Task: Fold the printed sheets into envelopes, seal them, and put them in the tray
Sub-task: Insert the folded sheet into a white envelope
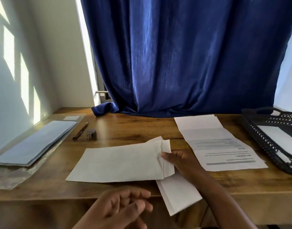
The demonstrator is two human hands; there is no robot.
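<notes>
The envelope (119, 162) lies flat on the desk (133, 128), its open flap end toward the right hand (180, 161). That hand pinches the flap and the paper tucked there. A folded sheet (178, 194) pokes out below the envelope's right end, over the desk edge. The left hand (123, 207) hovers just nearer than the envelope, fingers loose, holding nothing. Right of the envelope lies a printed sheet (224, 146); farther right, the tray (257, 129). Left of the envelope are a pen (80, 131) and a blue stack (34, 144).

A big blue curtain (183, 55) hangs behind the wood desk (133, 128) (sun patches on the wall (18, 63) left of it).
</notes>
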